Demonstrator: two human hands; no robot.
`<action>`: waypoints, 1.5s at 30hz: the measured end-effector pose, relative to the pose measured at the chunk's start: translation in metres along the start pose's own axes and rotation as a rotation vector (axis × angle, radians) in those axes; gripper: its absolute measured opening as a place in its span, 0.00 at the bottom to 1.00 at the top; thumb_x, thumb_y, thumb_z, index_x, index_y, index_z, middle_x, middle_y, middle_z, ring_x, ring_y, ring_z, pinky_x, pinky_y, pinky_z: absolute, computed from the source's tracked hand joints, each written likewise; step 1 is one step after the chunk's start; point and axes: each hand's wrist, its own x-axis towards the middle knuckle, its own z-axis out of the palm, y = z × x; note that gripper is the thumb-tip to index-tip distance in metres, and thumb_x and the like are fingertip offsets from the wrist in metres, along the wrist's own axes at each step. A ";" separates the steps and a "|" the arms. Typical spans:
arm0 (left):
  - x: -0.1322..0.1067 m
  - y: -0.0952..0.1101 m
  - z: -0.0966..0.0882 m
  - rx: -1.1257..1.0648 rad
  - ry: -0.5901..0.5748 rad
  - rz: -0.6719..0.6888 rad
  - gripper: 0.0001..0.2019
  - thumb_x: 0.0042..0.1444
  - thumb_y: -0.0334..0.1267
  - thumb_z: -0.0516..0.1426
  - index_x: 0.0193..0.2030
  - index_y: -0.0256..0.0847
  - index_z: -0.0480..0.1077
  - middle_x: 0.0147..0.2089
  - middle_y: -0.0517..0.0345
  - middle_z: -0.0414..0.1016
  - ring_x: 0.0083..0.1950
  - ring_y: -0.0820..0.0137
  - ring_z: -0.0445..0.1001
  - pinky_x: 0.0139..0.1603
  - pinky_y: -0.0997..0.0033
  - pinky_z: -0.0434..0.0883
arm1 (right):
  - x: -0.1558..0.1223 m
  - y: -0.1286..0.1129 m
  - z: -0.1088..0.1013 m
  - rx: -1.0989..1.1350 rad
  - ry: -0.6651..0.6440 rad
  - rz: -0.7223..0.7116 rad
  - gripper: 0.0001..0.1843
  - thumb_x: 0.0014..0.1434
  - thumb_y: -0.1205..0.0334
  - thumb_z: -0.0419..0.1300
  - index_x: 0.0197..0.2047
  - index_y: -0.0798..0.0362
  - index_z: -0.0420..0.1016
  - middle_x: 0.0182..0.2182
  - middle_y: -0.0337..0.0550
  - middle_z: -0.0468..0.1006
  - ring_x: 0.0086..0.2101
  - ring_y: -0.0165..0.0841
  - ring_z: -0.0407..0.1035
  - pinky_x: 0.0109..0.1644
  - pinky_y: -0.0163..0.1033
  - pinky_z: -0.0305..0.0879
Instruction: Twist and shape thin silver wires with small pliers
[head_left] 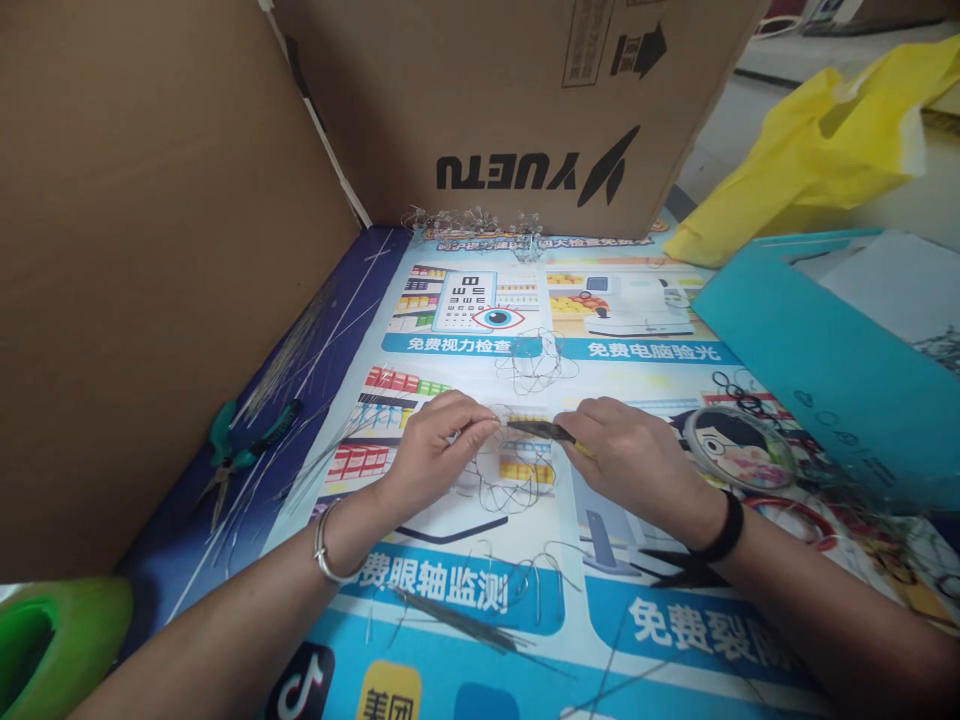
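My left hand [446, 440] pinches a thin wire piece [517, 490] bent into loops, which hangs below the fingertips over the printed mat. From the other side, my right hand [626, 450] grips a pair of pliers [541, 429] with dark jaws and a bit of yellow handle showing. The jaw tips point at the left fingertips, close to the wire; whether they bite on it I cannot tell. Just beyond the hands lies another looped wire piece [538, 360]. Nearer to me is a bundle of straight wires [465, 620] with several bent ones beside it.
Cardboard [525, 100] stands behind and at the left. Teal-handled pliers [232, 455] lie at the left among loose wires. Green tape [67, 640] is at the lower left. A round clear container [739, 447], a blue box [825, 370] and a yellow bag [817, 150] occupy the right.
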 end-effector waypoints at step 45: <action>0.003 -0.006 -0.005 -0.052 -0.052 0.112 0.06 0.59 0.32 0.56 0.39 0.44 0.74 0.33 0.58 0.77 0.36 0.72 0.73 0.38 0.68 0.70 | 0.011 0.005 -0.015 0.009 -0.030 -0.186 0.07 0.56 0.67 0.55 0.31 0.54 0.74 0.26 0.42 0.72 0.31 0.33 0.62 0.32 0.37 0.50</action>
